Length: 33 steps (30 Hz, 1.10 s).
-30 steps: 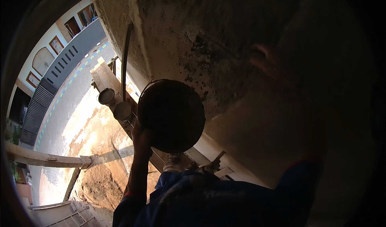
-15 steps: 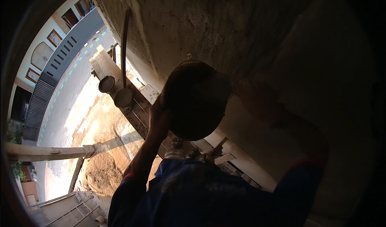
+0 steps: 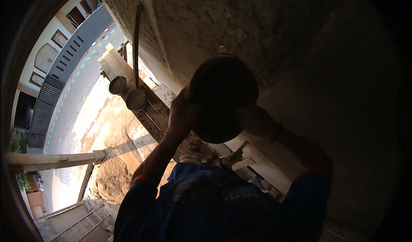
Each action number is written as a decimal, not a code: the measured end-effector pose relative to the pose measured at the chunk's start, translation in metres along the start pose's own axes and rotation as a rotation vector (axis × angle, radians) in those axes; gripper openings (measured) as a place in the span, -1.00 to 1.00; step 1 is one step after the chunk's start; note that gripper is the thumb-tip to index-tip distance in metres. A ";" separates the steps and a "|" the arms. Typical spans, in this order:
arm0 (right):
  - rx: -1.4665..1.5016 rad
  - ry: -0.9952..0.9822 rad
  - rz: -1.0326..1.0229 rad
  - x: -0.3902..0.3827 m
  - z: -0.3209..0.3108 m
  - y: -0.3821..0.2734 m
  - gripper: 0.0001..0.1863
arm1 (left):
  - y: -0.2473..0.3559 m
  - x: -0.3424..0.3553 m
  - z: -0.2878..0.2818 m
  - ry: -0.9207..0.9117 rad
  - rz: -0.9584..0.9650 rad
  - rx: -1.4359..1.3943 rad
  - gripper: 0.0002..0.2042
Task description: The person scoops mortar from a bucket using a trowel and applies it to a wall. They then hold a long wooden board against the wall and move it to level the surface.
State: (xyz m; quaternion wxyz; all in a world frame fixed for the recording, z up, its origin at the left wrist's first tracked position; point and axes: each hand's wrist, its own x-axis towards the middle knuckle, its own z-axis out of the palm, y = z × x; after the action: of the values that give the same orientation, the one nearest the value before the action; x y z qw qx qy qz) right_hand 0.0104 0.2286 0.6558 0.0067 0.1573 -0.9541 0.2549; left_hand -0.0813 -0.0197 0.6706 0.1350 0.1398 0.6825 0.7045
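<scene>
A dark round bucket is in front of me, close to the rough wall, its inside too dark to make out. My left hand grips the bucket at its left side, fingers closed on it. On the opposite side, my right hand reaches the bucket's lower right edge. Its fingers are lost in shadow, so I cannot tell whether they grip the rim or dip inside.
The rough wall rises ahead and to the right. A plank platform runs beneath me, carrying two round buckets and a long upright strip. A wooden pole crosses at left, above a sand heap far below.
My right hand has come from beside the wall, where it was blurred, leftward and down to the bucket. The left hand and bucket have shifted slightly right and up in view.
</scene>
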 end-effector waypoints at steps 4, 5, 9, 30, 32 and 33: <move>-0.030 -0.003 0.106 -0.001 -0.016 -0.007 -0.70 | 0.007 -0.004 -0.018 0.006 -0.031 -0.260 -0.44; -0.082 -0.012 0.093 0.005 -0.025 -0.004 -0.69 | 0.010 -0.002 -0.019 0.003 -0.013 -0.269 -0.44; -0.325 -0.287 0.293 0.025 -0.058 -0.025 -0.65 | 0.018 -0.005 -0.027 0.122 -0.081 -0.280 -0.47; -0.494 0.652 -0.101 0.106 -0.298 -0.038 -0.54 | -0.006 -0.022 -0.080 0.321 0.006 -0.243 -0.44; -0.482 0.736 -0.161 0.103 -0.315 -0.045 -0.52 | -0.002 -0.027 -0.082 0.342 0.010 -0.266 -0.41; -0.485 0.748 -0.092 0.102 -0.314 -0.064 -0.51 | -0.001 -0.028 -0.083 0.348 0.009 -0.260 -0.41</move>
State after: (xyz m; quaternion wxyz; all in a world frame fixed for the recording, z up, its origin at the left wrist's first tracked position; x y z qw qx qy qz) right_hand -0.0887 0.2990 0.9693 0.3991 0.0905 -0.9103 0.0629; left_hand -0.0870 -0.1073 0.6673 0.0290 0.0005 0.5984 0.8007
